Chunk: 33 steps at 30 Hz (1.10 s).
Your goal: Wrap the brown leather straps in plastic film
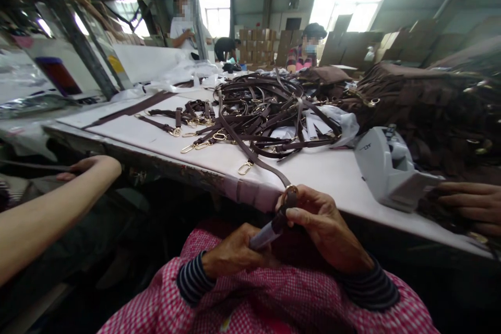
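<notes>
My left hand (238, 253) is closed around the lower part of a brown strap, where a pale grey length shows; whether that is a plastic wrap I cannot make out. Just above it, my right hand (324, 224) pinches the same brown strap (270, 167) by a gold ring (291, 188). Both hands are over my lap at the front edge of the table. From the ring the strap runs up and left into a tangled pile of brown straps (258, 115). A gold oval clasp (245, 168) lies near the table edge.
A white tape dispenser (387, 167) stands right on the white table (207, 169). Behind it is a heap of brown bags (426, 104). Another person's arm (58, 209) reaches in from the left, another hand (473, 206) from the right. More people and cartons (256, 44) are beyond.
</notes>
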### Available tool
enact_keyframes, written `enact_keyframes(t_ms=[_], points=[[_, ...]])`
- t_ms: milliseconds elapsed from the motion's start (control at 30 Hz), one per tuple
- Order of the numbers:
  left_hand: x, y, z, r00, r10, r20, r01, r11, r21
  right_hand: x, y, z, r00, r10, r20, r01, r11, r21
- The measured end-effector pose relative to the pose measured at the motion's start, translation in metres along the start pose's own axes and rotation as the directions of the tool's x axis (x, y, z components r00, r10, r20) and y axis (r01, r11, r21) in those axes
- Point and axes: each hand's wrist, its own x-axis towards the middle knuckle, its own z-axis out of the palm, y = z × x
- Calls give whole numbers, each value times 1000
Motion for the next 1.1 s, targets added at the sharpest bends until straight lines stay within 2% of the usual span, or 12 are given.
enact_keyframes(t_ms=[67, 133, 267, 400, 567, 700, 767, 933, 1100], points=[[-2, 0, 5, 998, 35, -51, -34, 999, 26, 5, 1, -2, 997, 32, 69, -36, 998, 55], [-4, 4, 7, 998, 49, -50, -45, 996, 72, 11, 2, -3, 993, 70, 98, -81, 990, 115], [-7, 8, 5, 998, 2, -63, 5, 995, 96, 22, 1, -2, 987, 143, 68, -155, 964, 216], [-7, -1, 5, 998, 0, -70, -2, 1000, -29, 19, -6, 4, 992, 124, 26, -126, 958, 257], [-3, -8, 9, 999, -14, 36, 19, 986, -165, 10, -14, 4, 998, 24, 53, -34, 980, 195], [1, -8, 13, 992, -47, 119, 69, 981, -181, 8, -16, 1, 999, -14, 53, 6, 990, 144], [3, -6, 16, 995, -52, 81, 64, 987, -148, 8, -16, 2, 1000, -3, 18, 0, 993, 117], [7, 1, 22, 986, 62, -156, -68, 997, -32, 8, -13, 5, 996, 20, -84, -16, 999, 45], [6, 9, 28, 983, 120, -141, -122, 993, -5, 6, -10, 6, 990, -18, -142, 20, 1000, 8]])
